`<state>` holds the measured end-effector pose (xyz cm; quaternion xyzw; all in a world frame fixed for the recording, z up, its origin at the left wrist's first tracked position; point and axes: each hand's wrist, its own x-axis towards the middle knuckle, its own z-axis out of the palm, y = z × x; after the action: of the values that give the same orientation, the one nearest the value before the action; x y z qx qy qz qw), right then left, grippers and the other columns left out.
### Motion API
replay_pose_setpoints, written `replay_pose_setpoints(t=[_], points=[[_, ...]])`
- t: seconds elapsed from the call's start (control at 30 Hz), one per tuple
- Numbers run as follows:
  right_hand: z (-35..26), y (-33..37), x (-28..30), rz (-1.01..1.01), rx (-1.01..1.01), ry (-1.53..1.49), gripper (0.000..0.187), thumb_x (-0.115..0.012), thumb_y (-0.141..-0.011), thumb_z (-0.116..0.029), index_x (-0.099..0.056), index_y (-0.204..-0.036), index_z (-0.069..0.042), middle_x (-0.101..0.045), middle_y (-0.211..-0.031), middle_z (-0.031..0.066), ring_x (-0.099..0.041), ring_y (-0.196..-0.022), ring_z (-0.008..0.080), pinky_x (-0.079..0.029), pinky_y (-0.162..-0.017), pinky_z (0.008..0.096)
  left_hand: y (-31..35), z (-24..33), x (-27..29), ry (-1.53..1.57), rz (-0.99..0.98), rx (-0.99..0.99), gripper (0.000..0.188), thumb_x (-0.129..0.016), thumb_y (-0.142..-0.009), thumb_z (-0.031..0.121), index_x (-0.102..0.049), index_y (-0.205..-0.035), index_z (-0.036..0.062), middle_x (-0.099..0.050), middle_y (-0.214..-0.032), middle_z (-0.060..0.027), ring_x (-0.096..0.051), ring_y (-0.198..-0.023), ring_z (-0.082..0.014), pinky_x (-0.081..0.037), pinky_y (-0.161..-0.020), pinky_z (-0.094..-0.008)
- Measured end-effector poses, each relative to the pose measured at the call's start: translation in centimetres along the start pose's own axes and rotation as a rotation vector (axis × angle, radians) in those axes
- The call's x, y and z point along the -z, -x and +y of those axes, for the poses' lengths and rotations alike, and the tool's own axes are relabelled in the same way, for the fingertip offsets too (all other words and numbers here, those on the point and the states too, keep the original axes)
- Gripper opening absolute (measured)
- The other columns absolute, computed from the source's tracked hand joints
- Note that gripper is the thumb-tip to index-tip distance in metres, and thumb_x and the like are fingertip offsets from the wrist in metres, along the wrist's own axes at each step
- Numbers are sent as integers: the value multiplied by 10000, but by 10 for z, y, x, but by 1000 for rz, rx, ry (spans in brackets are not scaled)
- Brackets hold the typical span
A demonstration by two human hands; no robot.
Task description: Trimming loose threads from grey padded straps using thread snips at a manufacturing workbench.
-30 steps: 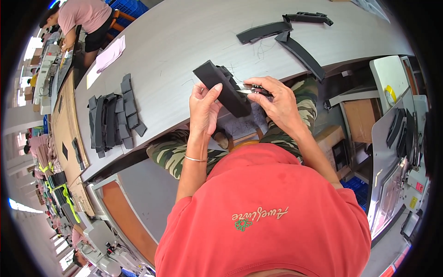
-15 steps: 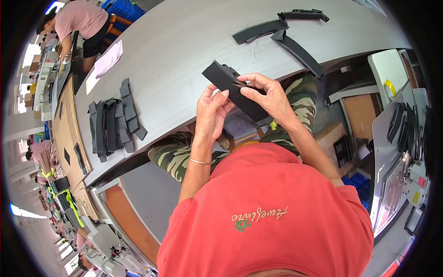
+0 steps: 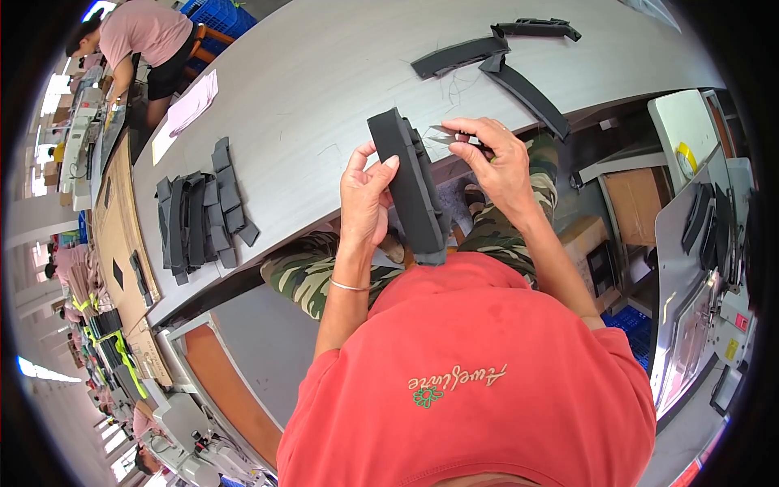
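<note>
The right hand point(image 3: 503, 166) partly hides the small metal-bladed cutting tool point(image 3: 443, 139) it grips.

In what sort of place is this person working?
Probably a sewing workshop: what looks like a sewing machine stands at lower left, dark strips lie in a pile on the table, and another person bends forward nearby.

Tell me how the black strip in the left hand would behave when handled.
The black strip is probably fairly stiff, since it extends nearly straight beyond the left hand. It seems light: that hand alone appears to support it. Its folded flaps may catch or bend.
</note>
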<state>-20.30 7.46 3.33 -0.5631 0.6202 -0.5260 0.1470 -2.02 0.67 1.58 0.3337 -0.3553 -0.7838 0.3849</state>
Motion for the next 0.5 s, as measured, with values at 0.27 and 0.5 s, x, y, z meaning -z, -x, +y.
replay_pose_setpoints(t=[0.27,0.5], points=[[6,5,-10,-28,152,136,183,-690,-772,-132,-701,-955,-146,-633,-764,5,-536,-675,210,-435,-645,320,1,3,-3,53,-11,41,304,-613,-886,39,-466,-1152,28,-679,-924,-123,-663,-774,-130,-567,-636,-251],[4,4,-15,8,195,232,122,-678,-786,-151,-697,-907,-159,-619,-739,-10,-521,-661,202,-395,-621,321,2,2,-3,51,-15,45,297,-614,-887,40,-467,-1145,26,-675,-933,-127,-664,-784,-135,-568,-657,-250]])
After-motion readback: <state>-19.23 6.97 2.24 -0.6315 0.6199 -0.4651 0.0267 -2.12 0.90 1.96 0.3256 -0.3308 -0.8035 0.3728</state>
